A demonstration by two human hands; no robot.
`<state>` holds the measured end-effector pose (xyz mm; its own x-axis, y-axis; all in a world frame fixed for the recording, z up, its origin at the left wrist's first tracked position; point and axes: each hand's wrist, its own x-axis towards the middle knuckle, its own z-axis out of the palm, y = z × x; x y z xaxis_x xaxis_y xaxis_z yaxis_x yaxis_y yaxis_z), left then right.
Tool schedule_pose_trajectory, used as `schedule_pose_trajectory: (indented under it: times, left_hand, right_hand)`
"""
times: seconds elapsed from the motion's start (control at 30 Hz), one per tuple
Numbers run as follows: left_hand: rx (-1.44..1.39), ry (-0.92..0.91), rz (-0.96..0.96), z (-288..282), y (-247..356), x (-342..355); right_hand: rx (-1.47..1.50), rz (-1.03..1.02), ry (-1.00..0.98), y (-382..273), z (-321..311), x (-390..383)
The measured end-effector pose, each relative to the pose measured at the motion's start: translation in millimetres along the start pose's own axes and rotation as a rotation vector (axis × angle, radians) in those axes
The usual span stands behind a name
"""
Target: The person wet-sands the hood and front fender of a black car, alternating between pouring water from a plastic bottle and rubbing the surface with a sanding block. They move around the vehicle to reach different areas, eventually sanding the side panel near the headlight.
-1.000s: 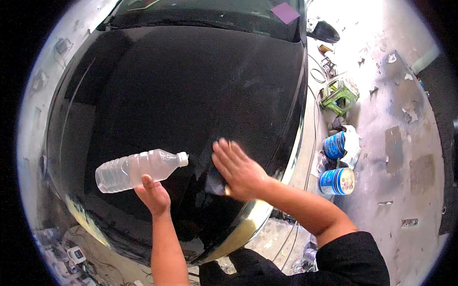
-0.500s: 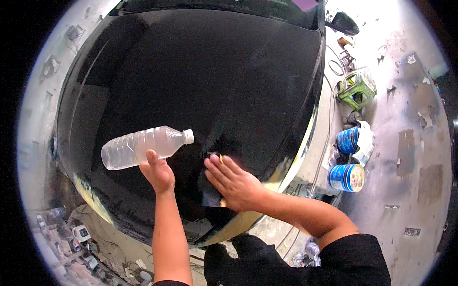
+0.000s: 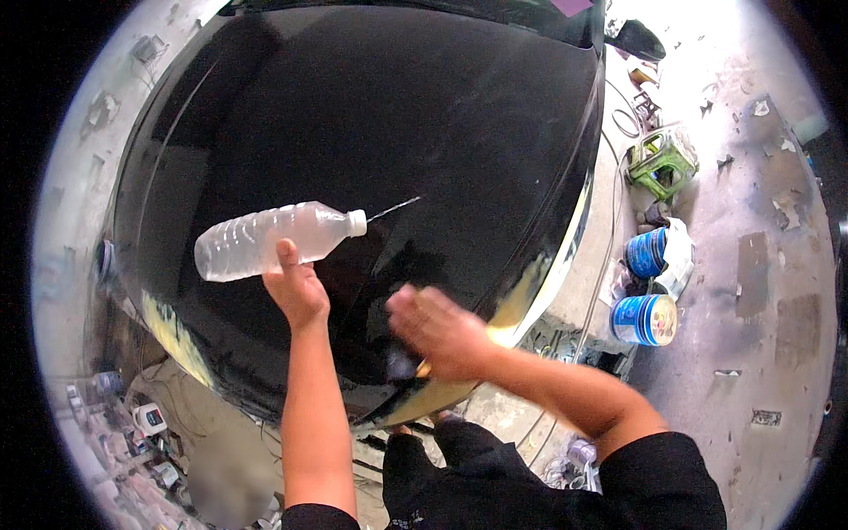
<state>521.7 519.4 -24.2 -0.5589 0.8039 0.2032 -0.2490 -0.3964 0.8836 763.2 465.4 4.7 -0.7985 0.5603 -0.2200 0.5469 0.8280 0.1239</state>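
My left hand (image 3: 299, 293) is closed round a clear ribbed plastic bottle (image 3: 252, 246), tilted on its side with the white cap toward the right. A thin stream of water (image 3: 395, 208) shoots from the cap over the glossy black car hood (image 3: 353, 115). My right hand (image 3: 446, 340), smeared by motion, lies with fingers stretched on the hood's near right part. Under its palm a piece of dark sandpaper (image 3: 402, 364) shows, with a tan edge near the thumb; most of it is hidden.
Pale yellowish patches (image 3: 521, 296) mark the hood's front edge. On the floor to the right stand a blue tub (image 3: 638, 320), another blue tub (image 3: 646, 254) with a white sheet, and a green container frame (image 3: 662, 163). A cable (image 3: 609, 212) runs beside the car. Clutter lies lower left.
Water now squirts from the bottle's cap. The bottle and my left hand have risen slightly in view. My right hand has shifted a little rightward, rubbing with the sandpaper.
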Motion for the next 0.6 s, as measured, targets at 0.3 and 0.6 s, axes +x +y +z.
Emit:
schedule_pose_trajectory:
  times: [0.3,0.6]
  left_hand:
    - [0.114,0.083,0.017,-80,34,-47]
    - [0.138,0.080,0.011,-113,60,-62]
  right_hand:
    - [0.128,0.224,0.058,-31,-24,47]
    - [0.127,0.480,0.121,10,6,4]
